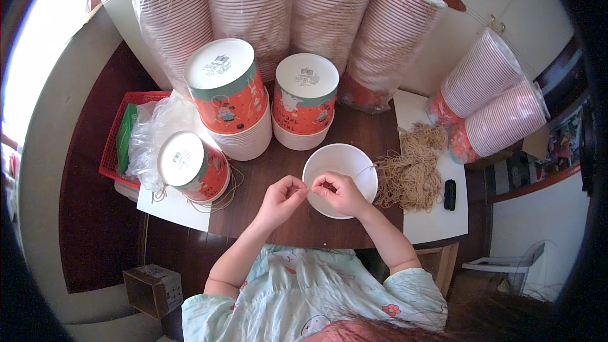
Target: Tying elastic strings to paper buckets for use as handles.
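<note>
A white paper bucket stands mouth up on the brown table, right in front of me. Above its left near side, my left hand and my right hand meet with their fingertips pinched together. Something thin seems to be between them, probably the end of a cord. A thin cord shows at the bucket's right inner wall; its run toward my fingers is partly hidden by my right hand. Just right of the bucket lies a tangled heap of tan cords.
Upturned orange-and-green buckets are stacked beyond my left hand, and a single bucket with cord handles sits nearer. Tall plastic-wrapped bucket stacks line the back. A red basket is at left, a small black object at right.
</note>
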Demonstrator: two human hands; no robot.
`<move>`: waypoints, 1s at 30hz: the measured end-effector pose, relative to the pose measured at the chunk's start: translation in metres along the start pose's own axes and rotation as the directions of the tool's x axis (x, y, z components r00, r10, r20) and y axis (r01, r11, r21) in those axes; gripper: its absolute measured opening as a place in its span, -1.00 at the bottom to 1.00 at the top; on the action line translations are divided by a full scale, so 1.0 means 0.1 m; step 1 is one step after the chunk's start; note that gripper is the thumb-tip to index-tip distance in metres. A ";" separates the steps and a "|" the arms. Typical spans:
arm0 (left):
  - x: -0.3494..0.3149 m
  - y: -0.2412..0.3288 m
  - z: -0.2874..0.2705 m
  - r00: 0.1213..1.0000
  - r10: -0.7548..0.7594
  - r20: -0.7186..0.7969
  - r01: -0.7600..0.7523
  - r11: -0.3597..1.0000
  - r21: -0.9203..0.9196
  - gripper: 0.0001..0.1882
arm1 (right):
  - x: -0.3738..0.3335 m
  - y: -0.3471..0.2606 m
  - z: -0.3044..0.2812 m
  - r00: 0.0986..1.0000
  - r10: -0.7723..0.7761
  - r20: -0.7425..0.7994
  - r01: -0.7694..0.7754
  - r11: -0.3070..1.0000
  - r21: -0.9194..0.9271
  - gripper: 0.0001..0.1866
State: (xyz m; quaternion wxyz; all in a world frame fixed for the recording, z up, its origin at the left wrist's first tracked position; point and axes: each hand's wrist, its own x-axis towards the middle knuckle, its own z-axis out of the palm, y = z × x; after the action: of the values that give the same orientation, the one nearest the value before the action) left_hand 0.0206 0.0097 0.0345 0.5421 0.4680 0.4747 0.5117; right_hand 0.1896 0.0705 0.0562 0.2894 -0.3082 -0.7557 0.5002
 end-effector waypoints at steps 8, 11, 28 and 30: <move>0.01 -0.05 0.02 0.998 -0.015 -0.063 0.014 1.000 -0.023 -0.93 | 0.01 0.02 0.01 0.999 0.038 -0.015 -0.038 0.999 0.003 -0.92; 0.00 -0.03 0.04 0.998 -0.009 -0.067 0.006 0.999 -0.037 -0.93 | 0.00 0.03 0.01 0.998 0.061 0.001 -0.061 0.998 -0.016 -0.91; 0.00 -0.05 0.00 0.998 0.009 -0.057 -0.001 0.989 0.145 -0.89 | 0.01 0.06 -0.02 0.998 0.044 0.051 -0.049 0.993 0.108 -0.95; 0.03 0.12 0.01 0.974 0.219 -0.053 -0.195 0.937 0.289 -0.88 | 0.03 -0.01 -0.06 0.996 0.064 0.059 -0.067 0.997 0.048 -0.95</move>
State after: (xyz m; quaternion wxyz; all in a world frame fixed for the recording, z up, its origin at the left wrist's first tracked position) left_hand 0.0205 0.0132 0.0459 0.3925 0.5658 0.5134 0.5122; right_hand 0.1916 0.0760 0.0591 0.2585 -0.3109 -0.7403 0.5370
